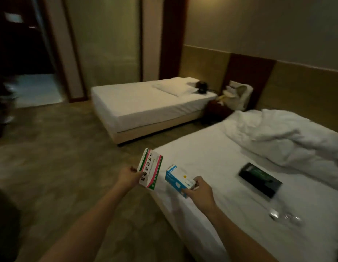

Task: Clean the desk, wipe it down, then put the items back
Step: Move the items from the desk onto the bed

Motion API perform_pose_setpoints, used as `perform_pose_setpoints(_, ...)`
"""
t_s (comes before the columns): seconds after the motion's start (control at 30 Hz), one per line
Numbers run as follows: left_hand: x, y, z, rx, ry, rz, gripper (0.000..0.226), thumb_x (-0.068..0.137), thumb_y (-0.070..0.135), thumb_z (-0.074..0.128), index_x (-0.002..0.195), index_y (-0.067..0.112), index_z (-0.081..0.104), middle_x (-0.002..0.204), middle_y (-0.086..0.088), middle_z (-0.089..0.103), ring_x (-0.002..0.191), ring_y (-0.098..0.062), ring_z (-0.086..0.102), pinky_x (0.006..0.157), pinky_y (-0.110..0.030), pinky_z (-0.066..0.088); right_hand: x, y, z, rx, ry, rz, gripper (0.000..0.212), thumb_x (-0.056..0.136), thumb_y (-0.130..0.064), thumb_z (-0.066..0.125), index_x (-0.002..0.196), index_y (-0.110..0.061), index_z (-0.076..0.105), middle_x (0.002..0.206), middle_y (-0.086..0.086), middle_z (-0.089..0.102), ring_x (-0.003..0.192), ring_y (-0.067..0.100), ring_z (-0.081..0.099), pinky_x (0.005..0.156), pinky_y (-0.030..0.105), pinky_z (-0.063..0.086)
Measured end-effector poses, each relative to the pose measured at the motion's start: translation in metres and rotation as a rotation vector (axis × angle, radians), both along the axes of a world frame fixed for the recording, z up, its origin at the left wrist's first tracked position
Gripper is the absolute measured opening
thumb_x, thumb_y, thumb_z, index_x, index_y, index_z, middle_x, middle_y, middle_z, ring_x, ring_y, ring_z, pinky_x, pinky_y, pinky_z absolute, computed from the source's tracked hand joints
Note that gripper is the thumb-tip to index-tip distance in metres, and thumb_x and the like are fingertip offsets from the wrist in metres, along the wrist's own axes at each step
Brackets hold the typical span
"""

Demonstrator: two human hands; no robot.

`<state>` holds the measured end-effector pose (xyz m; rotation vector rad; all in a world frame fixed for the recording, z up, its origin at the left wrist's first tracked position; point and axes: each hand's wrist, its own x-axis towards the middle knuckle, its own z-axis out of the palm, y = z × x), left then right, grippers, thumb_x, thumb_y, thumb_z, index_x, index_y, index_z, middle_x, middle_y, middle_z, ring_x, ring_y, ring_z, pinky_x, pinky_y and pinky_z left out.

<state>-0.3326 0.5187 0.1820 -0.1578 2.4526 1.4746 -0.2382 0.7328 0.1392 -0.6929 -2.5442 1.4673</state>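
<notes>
The left hand (128, 176) pinches a white medicine box with green and pink stripes (150, 168) by its lower left edge, holding it tilted in the air over the carpeted floor (56, 140), just off the near bed's corner. At its 3 o'clock, close but apart, the right hand (199, 191) grips a blue and white box (179, 180) by its near end, low over the near bed (211, 154); whether the box touches the sheet cannot be told. On the sheet at 3 o'clock from that box lies a flat black case (260, 179), and at the case's 6 o'clock a blurred clear glassy object (284, 216). A rumpled white duvet (289, 137) is heaped at the bed's 1 o'clock end. A second bed (145, 104) stands at 12 o'clock.
</notes>
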Motion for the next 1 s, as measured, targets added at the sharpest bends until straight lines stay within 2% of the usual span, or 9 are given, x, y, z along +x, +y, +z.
perform_pose_setpoints(0.07, -0.013, 0.059, 0.002, -0.033, 0.028, -0.119, 0.010, 0.089, 0.014, 0.062, 0.087, 0.006, 0.057, 0.097, -0.013, 0.066, 0.090, -0.025, 0.065, 0.077, -0.036, 0.054, 0.013, 0.045, -0.001, -0.006, -0.021, -0.124, 0.032, 0.079, -0.017, 0.075, 0.092, -0.017, 0.046, 0.102, 0.002, 0.057, 0.086, 0.013, 0.058, 0.053, 0.012, 0.048)
perform_pose_setpoints(0.13, -0.022, 0.106, 0.000, -0.065, 0.058, -0.214, 0.018, 0.087, 0.018, 0.065, 0.098, 0.004, 0.059, 0.099, -0.013, 0.068, 0.090, -0.025, 0.066, 0.082, -0.039, 0.055, 0.026, 0.078, -0.004, 0.024, -0.042, -0.198, 0.033, 0.079, -0.021, 0.074, 0.094, -0.015, 0.045, 0.095, 0.000, 0.053, 0.080, 0.012, 0.055, 0.050, 0.011, 0.042)
perform_pose_setpoints(0.27, -0.029, 0.211, -0.013, -0.125, 0.100, -0.449, 0.016, 0.086, 0.020, 0.066, 0.092, 0.007, 0.059, 0.095, -0.012, 0.069, 0.087, -0.024, 0.066, 0.078, -0.036, 0.054, 0.050, 0.150, -0.017, -0.027, -0.073, -0.423, 0.032, 0.077, -0.016, 0.075, 0.092, -0.011, 0.047, 0.086, 0.005, 0.054, 0.076, 0.016, 0.049, 0.052, 0.021, 0.037)
perform_pose_setpoints(0.4, -0.045, 0.309, -0.039, -0.149, 0.066, -0.623, 0.019, 0.084, 0.020, 0.067, 0.095, 0.005, 0.061, 0.098, -0.014, 0.070, 0.091, -0.025, 0.065, 0.080, -0.035, 0.053, 0.058, 0.214, -0.034, -0.105, -0.091, -0.608, 0.037, 0.077, -0.015, 0.075, 0.097, -0.015, 0.044, 0.075, -0.003, 0.049, 0.067, 0.010, 0.046, 0.054, 0.018, 0.036)
perform_pose_setpoints(0.57, -0.085, 0.431, -0.073, -0.159, 0.012, -0.761, 0.023, 0.084, 0.020, 0.066, 0.099, 0.003, 0.061, 0.099, -0.013, 0.069, 0.092, -0.026, 0.065, 0.079, -0.035, 0.052, 0.031, 0.298, -0.059, -0.172, -0.134, -0.783, 0.035, 0.076, -0.010, 0.075, 0.101, -0.008, 0.050, 0.075, -0.003, 0.051, 0.062, 0.005, 0.045, 0.045, 0.010, 0.037)
perform_pose_setpoints(0.7, -0.115, 0.509, -0.110, -0.205, -0.110, -0.806, 0.012, 0.083, 0.017, 0.064, 0.086, 0.009, 0.056, 0.093, -0.014, 0.068, 0.081, -0.025, 0.064, 0.069, -0.033, 0.051, 0.002, 0.365, -0.088, -0.238, -0.211, -0.881, 0.039, 0.075, -0.007, 0.074, 0.098, -0.011, 0.043, 0.096, 0.004, 0.055, 0.079, 0.014, 0.053, 0.044, 0.006, 0.038)
perform_pose_setpoints(0.8, -0.132, 0.558, -0.151, -0.278, -0.182, -0.823, 0.017, 0.083, 0.018, 0.063, 0.075, 0.013, 0.049, 0.089, -0.014, 0.066, 0.075, -0.024, 0.060, 0.064, -0.032, 0.048, -0.016, 0.407, -0.121, -0.297, -0.265, -0.947, 0.038, 0.076, -0.009, 0.075, 0.097, -0.008, 0.043, 0.098, 0.006, 0.057, 0.082, 0.016, 0.054, 0.043, 0.007, 0.037)
perform_pose_setpoints(1.0, -0.134, 0.639, -0.238, -0.348, -0.345, -0.874, 0.015, 0.088, 0.014, 0.061, 0.080, 0.009, 0.049, 0.084, -0.011, 0.063, 0.063, -0.014, 0.058, 0.048, -0.021, 0.042, -0.042, 0.469, -0.193, -0.460, -0.301, -1.052, 0.037, 0.080, -0.007, 0.072, 0.101, -0.009, 0.042, 0.099, 0.004, 0.054, 0.081, 0.014, 0.055, 0.046, 0.006, 0.041)
